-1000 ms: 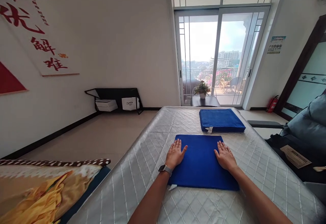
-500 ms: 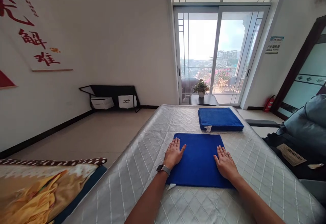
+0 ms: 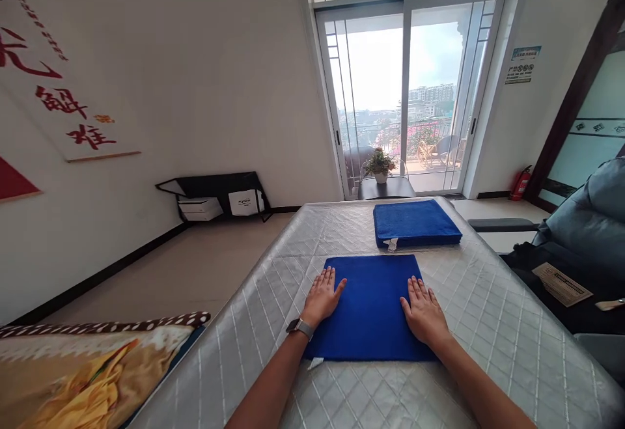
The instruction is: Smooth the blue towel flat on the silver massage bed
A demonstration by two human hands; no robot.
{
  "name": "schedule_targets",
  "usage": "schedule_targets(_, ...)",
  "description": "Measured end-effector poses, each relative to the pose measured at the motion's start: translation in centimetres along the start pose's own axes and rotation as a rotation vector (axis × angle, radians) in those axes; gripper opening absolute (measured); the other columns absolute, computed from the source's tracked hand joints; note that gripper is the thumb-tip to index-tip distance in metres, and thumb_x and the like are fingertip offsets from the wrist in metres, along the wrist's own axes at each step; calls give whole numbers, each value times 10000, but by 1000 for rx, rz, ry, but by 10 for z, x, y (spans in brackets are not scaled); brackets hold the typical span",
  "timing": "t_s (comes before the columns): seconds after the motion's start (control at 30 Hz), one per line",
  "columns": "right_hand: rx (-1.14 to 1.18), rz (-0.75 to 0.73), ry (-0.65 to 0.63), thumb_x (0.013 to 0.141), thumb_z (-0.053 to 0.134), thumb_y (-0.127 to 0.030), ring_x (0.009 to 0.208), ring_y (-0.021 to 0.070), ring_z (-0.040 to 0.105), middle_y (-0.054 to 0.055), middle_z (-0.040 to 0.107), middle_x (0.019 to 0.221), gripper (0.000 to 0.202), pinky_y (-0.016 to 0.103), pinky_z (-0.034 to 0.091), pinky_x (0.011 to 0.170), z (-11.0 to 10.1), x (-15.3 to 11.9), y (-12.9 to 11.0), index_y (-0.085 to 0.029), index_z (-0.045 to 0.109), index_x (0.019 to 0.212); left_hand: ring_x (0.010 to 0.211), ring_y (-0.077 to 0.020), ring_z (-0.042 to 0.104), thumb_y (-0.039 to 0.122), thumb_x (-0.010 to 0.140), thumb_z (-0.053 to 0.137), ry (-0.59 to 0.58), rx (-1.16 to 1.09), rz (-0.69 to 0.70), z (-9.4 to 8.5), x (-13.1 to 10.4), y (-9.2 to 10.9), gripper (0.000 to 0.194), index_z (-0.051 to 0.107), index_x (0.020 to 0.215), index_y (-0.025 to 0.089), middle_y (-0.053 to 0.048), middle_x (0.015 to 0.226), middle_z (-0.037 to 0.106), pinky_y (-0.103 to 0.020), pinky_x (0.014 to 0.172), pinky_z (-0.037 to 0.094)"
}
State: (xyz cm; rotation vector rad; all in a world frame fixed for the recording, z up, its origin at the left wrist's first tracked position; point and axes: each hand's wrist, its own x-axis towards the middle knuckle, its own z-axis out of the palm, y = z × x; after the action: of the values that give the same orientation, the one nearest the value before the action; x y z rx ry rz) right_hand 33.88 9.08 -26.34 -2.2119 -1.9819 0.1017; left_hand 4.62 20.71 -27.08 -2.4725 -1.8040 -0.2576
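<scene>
A folded blue cloth (image 3: 368, 312) lies flat on the silver quilted mattress (image 3: 488, 325) in front of me. My left hand (image 3: 321, 295) rests palm down along its left edge, fingers stretched out and thumb apart. Along the right edge lies my right hand (image 3: 424, 312), also flat with its fingers extended. A small white tag (image 3: 316, 363) pokes out at the cloth's near left corner. Just beyond, a stack of folded blue cloths (image 3: 415, 221) sits on the mattress, with a white label (image 3: 391, 244) at its front.
Left of the mattress are a patterned blanket (image 3: 151, 351) and a yellow cloth (image 3: 92, 390). A potted plant (image 3: 379, 163) stands on a chair before the sliding glass door (image 3: 361, 77). At right, a cardboard piece (image 3: 561, 284) lies on black fabric beside a dark sofa (image 3: 586, 221).
The camera view has tilted and shifted slightly. Both hands stay flat on the blue cloth's sides, in nearly the same places on it.
</scene>
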Motion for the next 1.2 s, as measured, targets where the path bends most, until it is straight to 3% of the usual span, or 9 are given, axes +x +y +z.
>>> schedule_targets(0.07,14,2,2,992,202,-453,1515,220,86,92,157,1632,681,437,73,1221,-2,-1,0,-79,207,1561,1473,-319,252,606,1007,123,9,12,-19,-6,3,13,811,339,1502,2,-228,1561,314,-494,1195,221)
schedule_targets(0.13,22,3,1,991,198,-452,1515,217,84,88,152,1632,681,435,72,1222,-4,-2,0,-80,206,1561,1470,-312,263,602,1010,113,18,-29,20,-13,5,39,799,326,1511,17,-227,1564,312,-489,1193,233)
schedule_targets(0.27,4,7,-3,986,224,-423,1512,226,104,99,166,1628,671,442,95,1221,-7,-4,0,-74,212,1559,1473,-248,272,584,1020,84,-28,-197,308,-20,-6,123,758,305,1527,64,-181,1572,333,-430,1188,280)
schedule_targets(0.37,-52,-15,-18,963,256,-282,1511,219,109,92,157,1630,625,424,113,1219,-8,-7,1,-98,227,1560,1492,-223,218,534,1037,104,3,-235,489,-18,-21,177,687,275,1547,106,-135,1597,298,-418,1206,252)
schedule_targets(0.47,-78,-33,-23,950,261,-232,1511,216,108,83,147,1632,621,414,118,1218,-8,-8,2,-115,237,1560,1494,-213,212,502,1045,111,7,-228,499,-15,-30,195,653,268,1553,124,-116,1596,305,-416,1208,252)
schedule_targets(0.6,-46,-2,-23,991,229,-389,1511,228,113,96,166,1628,644,437,105,1221,-8,-5,1,-91,216,1561,1486,-228,238,544,1037,122,20,-184,398,-15,-30,164,687,330,1529,113,-122,1582,332,-432,1208,254)
schedule_targets(0.93,-24,11,1,991,220,-436,1511,221,117,86,168,1627,667,431,81,1220,-3,-2,0,-93,212,1563,1482,-256,237,625,1009,142,-20,-50,57,-14,-47,23,771,305,1539,89,-137,1593,277,-442,1210,243)
schedule_targets(1.03,-32,-1,11,990,211,-442,1511,221,111,86,169,1628,672,432,80,1220,2,0,0,-87,223,1560,1483,-253,234,633,1005,125,-7,-46,16,-11,-54,3,801,287,1539,58,-160,1594,261,-427,1209,238)
schedule_targets(1.2,-36,-15,16,989,200,-463,1514,219,96,96,166,1631,689,438,84,1220,6,1,-1,-77,212,1561,1486,-264,229,658,992,116,12,-83,-13,-8,-56,-2,828,296,1534,59,-164,1596,263,-432,1201,239)
